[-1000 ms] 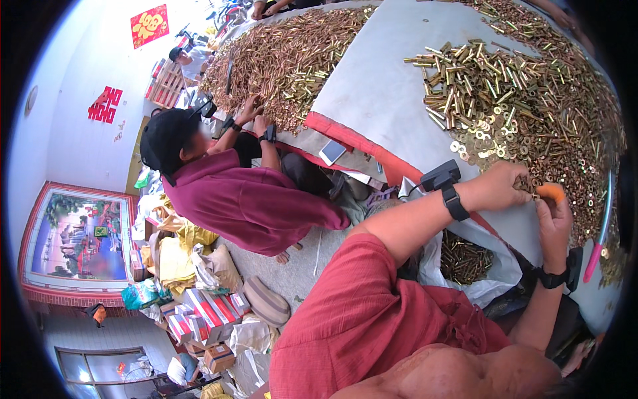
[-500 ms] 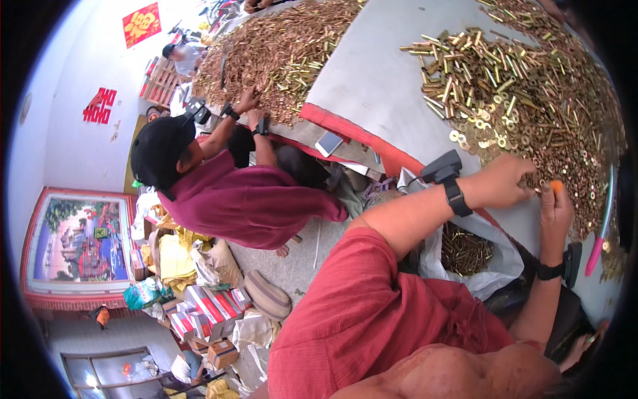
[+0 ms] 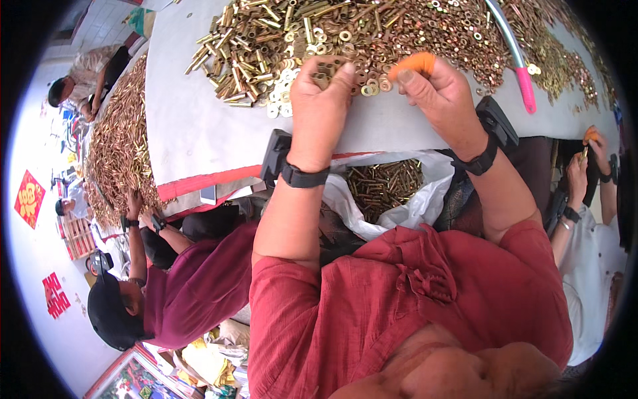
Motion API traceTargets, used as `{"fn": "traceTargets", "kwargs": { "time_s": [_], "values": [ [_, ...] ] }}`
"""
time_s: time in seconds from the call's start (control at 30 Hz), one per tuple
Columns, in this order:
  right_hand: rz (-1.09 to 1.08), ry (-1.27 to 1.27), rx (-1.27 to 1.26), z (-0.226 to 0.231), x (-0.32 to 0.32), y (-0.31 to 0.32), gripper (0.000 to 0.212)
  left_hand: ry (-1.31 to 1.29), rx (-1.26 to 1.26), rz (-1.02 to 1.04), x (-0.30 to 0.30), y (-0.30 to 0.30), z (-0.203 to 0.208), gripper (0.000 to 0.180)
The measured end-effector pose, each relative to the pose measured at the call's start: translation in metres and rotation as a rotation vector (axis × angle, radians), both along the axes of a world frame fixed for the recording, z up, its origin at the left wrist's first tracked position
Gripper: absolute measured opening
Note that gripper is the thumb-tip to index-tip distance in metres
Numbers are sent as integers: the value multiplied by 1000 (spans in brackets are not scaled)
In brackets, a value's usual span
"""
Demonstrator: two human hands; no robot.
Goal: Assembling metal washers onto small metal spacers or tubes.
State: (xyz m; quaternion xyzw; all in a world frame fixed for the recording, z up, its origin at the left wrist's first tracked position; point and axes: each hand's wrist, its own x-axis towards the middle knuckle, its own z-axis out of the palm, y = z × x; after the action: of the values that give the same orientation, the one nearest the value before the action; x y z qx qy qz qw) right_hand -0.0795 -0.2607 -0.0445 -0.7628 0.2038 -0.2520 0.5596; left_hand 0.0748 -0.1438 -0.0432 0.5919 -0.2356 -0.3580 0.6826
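A small cluster of brass bolts sat bunched in the left hand, whose fingers were curled shut around them, the heads poking out at the top just above the near edge of the grey counter. The right hand was raised beside it, near but not touching, its fingers pinched together; the forefinger wore an orange fingertip cover, and whether a nut or washer lay in that pinch was too small to tell.

Just beyond both hands spread the heap of loose brass nuts and washers, with longer bolts scattered to the left side of it. A pink-handled tool lay across the heap on the right. Below the counter's edge a white plastic bag hung open, holding more brass bolts.

By the look of it the step in hand was fitting or sorting pieces — one hand as holder, the other as picker. The next move would call for a fine pinch on a single small part from the heap, without letting the gripped bunch slip.

To the left a person in a maroon shirt worked at another pile.
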Motion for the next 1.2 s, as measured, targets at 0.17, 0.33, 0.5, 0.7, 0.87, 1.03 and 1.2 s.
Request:
{"fn": "traceTargets", "kwargs": {
  "time_s": [0.17, 0.33, 0.5, 0.7, 0.87, 1.03, 1.2],
  "values": [
    [213, -65, 407, 9, 2, 9, 42, -118, 48, -34, -11, 0, 0, 8],
    [172, -129, 323, 11, 6, 11, 42, 3, 4, 38, 11, 2, 4, 10],
    [404, 168, 208, 29, 3, 6, 33, -34, 135, -40, 17, 5, 11, 12],
    [-187, 254, -1169, 13, 28, -37, 18, -169, 176, -348, 11, 6, 7, 20],
    [-175, 235, -1068, 19, 29, -32, 17, 135, 46, -268, 13, 5, 6, 18],
    [-89, 204, -1047, 21, 30, -36, 15, 101, 64, -301, 15, 6, 6, 14],
    [-72, 187, -1195, 20, 33, -36, 20, 354, 0, -254, 17, 5, 1, 13]
  ]
}}
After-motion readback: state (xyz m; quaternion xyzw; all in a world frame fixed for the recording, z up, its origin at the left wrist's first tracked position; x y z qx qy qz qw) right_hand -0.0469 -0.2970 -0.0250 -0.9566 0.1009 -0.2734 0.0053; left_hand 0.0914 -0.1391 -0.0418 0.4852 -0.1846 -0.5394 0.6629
